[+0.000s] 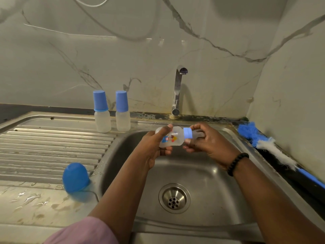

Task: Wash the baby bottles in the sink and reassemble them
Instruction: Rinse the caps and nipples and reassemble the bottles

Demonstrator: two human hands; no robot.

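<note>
Now both hands over sink: left hand grips bottle, right hand pinches blue collar.

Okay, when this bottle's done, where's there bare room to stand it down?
The ribbed drainboard lies bare between the two capped bottles at the back and the loose blue cap at its front edge. The right ledge is crowded by the bottle brush.

Open sink basin below; capped bottles, tap behind, brush perhaps crowding right.
</note>
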